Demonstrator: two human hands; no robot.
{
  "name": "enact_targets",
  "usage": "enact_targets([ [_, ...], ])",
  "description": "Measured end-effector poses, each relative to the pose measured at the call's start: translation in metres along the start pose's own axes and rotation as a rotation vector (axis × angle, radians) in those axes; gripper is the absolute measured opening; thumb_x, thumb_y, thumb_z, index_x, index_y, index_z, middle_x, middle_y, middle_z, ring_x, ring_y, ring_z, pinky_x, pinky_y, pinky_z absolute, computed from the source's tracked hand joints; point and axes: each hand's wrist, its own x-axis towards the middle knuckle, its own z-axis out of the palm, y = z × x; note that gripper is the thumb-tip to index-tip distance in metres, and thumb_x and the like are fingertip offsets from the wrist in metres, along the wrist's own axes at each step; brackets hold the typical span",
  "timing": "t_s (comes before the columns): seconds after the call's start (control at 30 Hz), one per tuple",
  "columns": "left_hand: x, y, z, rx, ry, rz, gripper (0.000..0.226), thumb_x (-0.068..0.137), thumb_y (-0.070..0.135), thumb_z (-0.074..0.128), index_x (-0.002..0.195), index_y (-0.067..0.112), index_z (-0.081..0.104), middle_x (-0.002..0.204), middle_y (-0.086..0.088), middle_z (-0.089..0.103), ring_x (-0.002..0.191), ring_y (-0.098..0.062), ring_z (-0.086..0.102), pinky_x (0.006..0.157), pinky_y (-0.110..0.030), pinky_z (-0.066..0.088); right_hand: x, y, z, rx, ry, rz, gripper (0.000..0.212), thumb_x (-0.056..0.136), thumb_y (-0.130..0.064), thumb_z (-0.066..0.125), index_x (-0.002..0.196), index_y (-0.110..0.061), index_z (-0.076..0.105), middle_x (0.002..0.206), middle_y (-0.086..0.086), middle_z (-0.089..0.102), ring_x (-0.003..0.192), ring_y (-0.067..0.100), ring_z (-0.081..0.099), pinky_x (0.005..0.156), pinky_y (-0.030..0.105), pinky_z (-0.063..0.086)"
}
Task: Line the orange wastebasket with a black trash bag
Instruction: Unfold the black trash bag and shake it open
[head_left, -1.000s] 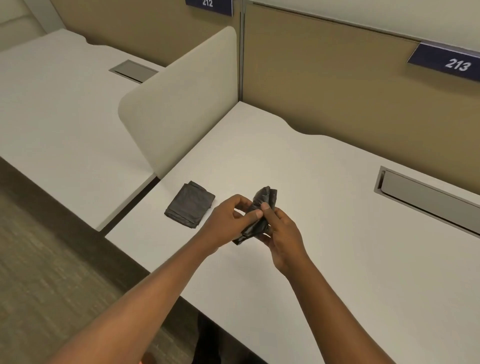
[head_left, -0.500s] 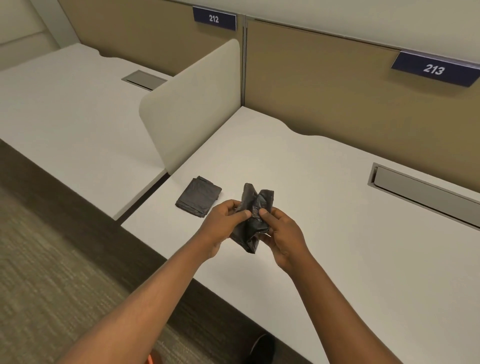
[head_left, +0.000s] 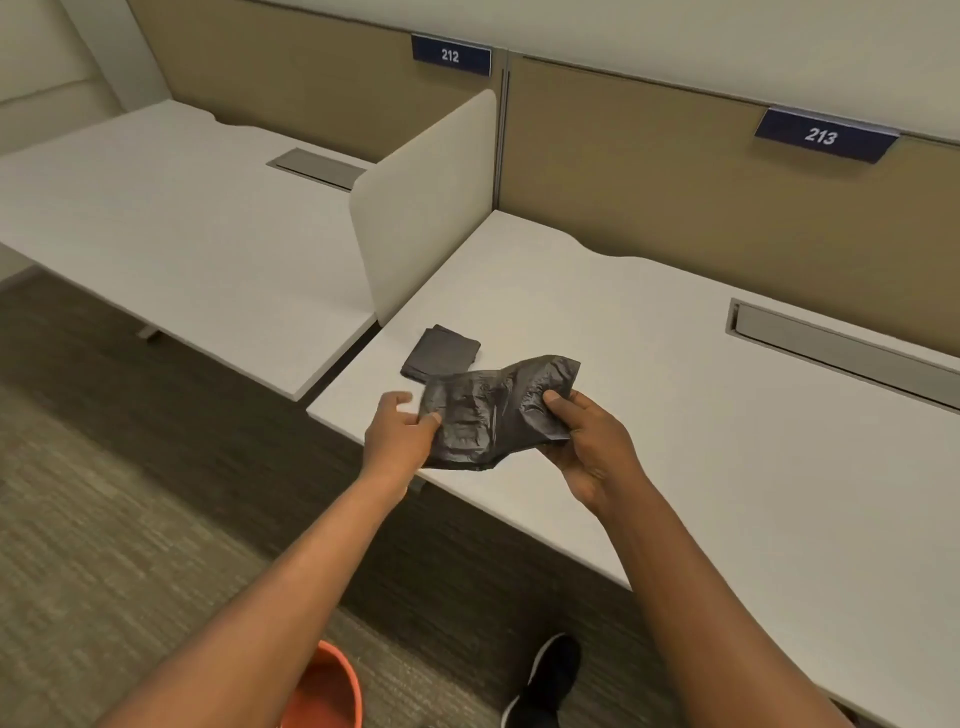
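Observation:
I hold a partly unfolded black trash bag (head_left: 491, 410) above the front edge of the white desk (head_left: 701, 415). My left hand (head_left: 397, 434) pinches its left edge and my right hand (head_left: 584, 441) pinches its right edge. A second black bag (head_left: 441, 353), still folded flat, lies on the desk just behind the held one. The orange wastebasket (head_left: 332, 691) shows only part of its rim on the floor at the bottom of the view, below my left forearm.
A cream divider panel (head_left: 426, 202) separates this desk from the neighbouring desk (head_left: 171, 223) on the left. A grey cable tray (head_left: 841, 348) is set into the desk at the right. My black shoe (head_left: 545, 680) stands on the carpet by the basket.
My hands have pulled apart and spread the crumpled bag wider. The view has tilted down and back, bringing the orange basket rim and shoe into sight.

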Motion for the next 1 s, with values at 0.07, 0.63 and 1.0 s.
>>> enact_targets([
  [0.07,-0.02,-0.002,-0.012,0.092,0.042,0.193,0.062,0.088,0.038,0.072,0.142,0.026,0.044,0.132,0.0,0.054,0.117,-0.016,0.056,0.091,-0.037,0.055,-0.015,0.004,0.01,-0.007,-0.002,0.001,0.017,0.097,-0.007,0.062,0.109,-0.006,0.072,0.095,0.008,0.08,0.084,0.02,0.074,0.066,0.03,0.061],
  [0.63,-0.137,0.001,-0.058,-0.354,-0.453,0.277,0.033,0.099,0.044,0.052,0.095,0.022,0.075,0.093,-0.004,0.079,0.091,-0.02,0.074,0.069,-0.024,0.057,-0.119,0.012,0.035,-0.323,-0.093,-0.1,0.033,0.085,-0.029,0.079,0.109,-0.007,0.07,0.089,0.01,0.07,0.068,0.015,0.061,0.057,0.023,0.053],
  [1.0,-0.202,-0.024,-0.081,-0.398,-0.164,0.223,0.017,0.096,0.03,0.062,0.088,0.029,0.077,0.085,0.002,0.079,0.079,-0.008,0.075,0.061,-0.018,0.055,-0.19,0.019,-0.046,-0.954,0.021,-0.3,0.018,0.091,-0.028,0.073,0.092,-0.011,0.071,0.083,0.003,0.075,0.068,0.013,0.067,0.061,0.029,0.056],
])
